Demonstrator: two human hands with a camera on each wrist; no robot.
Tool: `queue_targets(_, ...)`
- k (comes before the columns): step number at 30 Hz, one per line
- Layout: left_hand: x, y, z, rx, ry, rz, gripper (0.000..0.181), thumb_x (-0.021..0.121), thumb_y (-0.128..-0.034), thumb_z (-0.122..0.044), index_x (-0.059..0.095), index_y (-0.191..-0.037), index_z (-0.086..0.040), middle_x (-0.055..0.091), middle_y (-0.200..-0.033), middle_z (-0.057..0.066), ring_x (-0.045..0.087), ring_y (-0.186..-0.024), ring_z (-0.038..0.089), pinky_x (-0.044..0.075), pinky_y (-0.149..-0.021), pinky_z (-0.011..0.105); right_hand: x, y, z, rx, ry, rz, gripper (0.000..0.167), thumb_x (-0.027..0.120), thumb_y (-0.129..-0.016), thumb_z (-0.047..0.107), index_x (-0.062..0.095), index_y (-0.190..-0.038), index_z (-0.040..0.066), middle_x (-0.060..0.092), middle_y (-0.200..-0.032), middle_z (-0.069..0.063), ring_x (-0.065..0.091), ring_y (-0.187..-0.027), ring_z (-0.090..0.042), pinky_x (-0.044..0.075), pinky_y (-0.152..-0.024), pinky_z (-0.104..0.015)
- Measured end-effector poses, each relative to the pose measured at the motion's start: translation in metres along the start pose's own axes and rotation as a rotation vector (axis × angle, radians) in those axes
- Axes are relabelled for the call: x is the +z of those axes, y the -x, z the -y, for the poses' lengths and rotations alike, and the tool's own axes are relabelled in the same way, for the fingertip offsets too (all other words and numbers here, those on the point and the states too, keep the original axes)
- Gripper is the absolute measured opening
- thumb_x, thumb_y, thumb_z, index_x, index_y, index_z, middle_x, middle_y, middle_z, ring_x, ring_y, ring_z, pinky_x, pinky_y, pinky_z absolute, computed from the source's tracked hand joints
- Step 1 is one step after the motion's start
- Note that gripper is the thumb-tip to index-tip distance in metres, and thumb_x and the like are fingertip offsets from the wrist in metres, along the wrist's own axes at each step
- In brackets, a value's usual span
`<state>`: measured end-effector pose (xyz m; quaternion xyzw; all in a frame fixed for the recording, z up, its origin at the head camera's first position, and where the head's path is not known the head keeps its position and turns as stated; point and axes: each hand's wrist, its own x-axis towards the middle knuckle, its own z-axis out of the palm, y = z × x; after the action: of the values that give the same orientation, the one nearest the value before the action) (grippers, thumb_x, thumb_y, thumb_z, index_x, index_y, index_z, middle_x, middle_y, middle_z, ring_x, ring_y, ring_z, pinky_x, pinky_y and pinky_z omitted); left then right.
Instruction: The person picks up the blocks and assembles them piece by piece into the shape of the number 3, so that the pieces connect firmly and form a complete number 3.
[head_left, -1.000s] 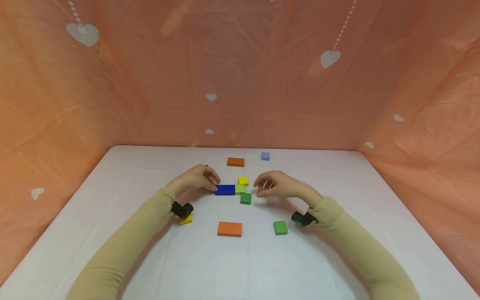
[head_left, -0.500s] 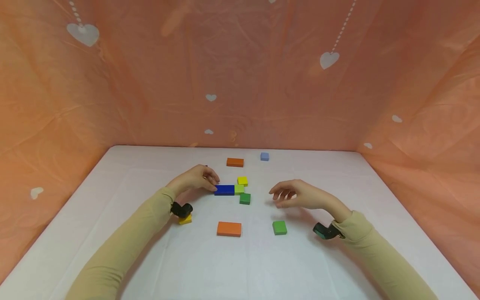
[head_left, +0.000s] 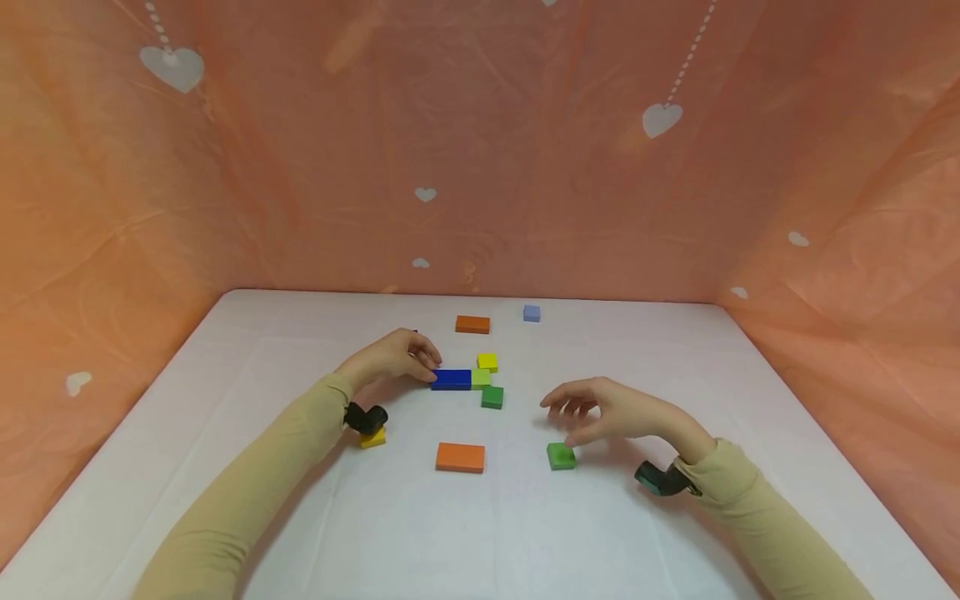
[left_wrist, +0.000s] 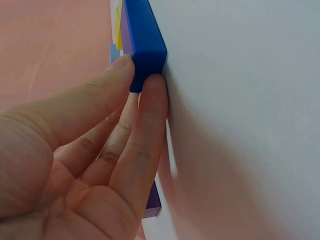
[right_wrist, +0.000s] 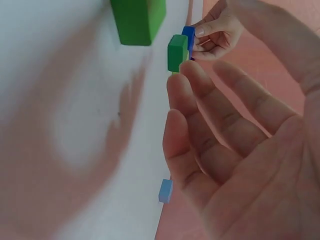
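Left hand (head_left: 392, 354): thumb and forefinger drawn close at the left end of one long dark blue rectangular block (head_left: 451, 380), pinching it at the corner; the other fingers loosely bent. Block flat on a white table (head_left: 495, 542), near the middle. Right hand (head_left: 609, 410): fingers relaxed and parted, thumb spread away, holding nothing; it hangs over the table beside one mid-green square block (head_left: 561, 457), the thumb overlapping that block's far edge in the head view (a gap shows between them in the right wrist view). One lime green square block (head_left: 481, 379), end to end with the dark blue one. One bright yellow square block (head_left: 487, 362), just behind the lime; one dark green square block (head_left: 492, 397), at the lime's near right corner, contact not certain. One purple block (left_wrist: 154, 202), partly hidden behind the left fingers. Two orange rectangular blocks: one nearer the person (head_left: 461, 457), one toward the far edge (head_left: 472, 324). One small pale blue block (head_left: 532, 313), far right of the latter. One deep yellow block (head_left: 372, 438), partly covered by the black device (head_left: 366, 418) on the left wrist.
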<state>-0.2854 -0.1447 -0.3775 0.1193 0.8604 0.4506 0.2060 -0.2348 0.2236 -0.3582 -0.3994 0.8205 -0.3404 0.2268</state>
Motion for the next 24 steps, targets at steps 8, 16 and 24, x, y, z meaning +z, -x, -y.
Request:
queue_targets(8, 0.000, -0.002, 0.001, 0.016, -0.020, -0.003, 0.027, 0.074, -0.0830, -0.007, 0.066, -0.108, -0.002, 0.063, -0.094, 0.008, 0.057, -0.087, 0.022, 0.048, -0.085, 0.031, 0.009, 0.005, -0.003, 0.001, 0.003, 0.005, 0.049, 0.080, -0.079, 0.029, 0.062, -0.121, 0.011, 0.065, -0.104, -0.003, 0.059, -0.088, -0.025, 0.049, -0.076, -0.036)
queue_targets(16, 0.001, 0.000, 0.000, 0.019, -0.031, -0.012, 0.026, 0.075, -0.0826, -0.008, 0.066, -0.107, -0.003, 0.063, -0.092, 0.008, 0.057, -0.085, 0.022, 0.048, -0.085, 0.031, 0.015, 0.010, -0.006, 0.027, -0.005, 0.035, 0.045, 0.081, -0.077, 0.026, 0.063, -0.117, 0.013, 0.063, -0.101, -0.001, 0.058, -0.084, -0.023, 0.047, -0.066, -0.026)
queue_targets(24, 0.001, 0.001, -0.001, 0.012, -0.025, -0.011, 0.026, 0.075, -0.0825, -0.008, 0.066, -0.107, -0.003, 0.063, -0.092, 0.008, 0.057, -0.085, 0.022, 0.048, -0.084, 0.030, 0.016, 0.012, -0.006, 0.016, -0.010, 0.047, 0.046, 0.082, -0.076, 0.022, 0.061, -0.116, 0.012, 0.061, -0.101, -0.002, 0.058, -0.083, -0.024, 0.046, -0.063, -0.024)
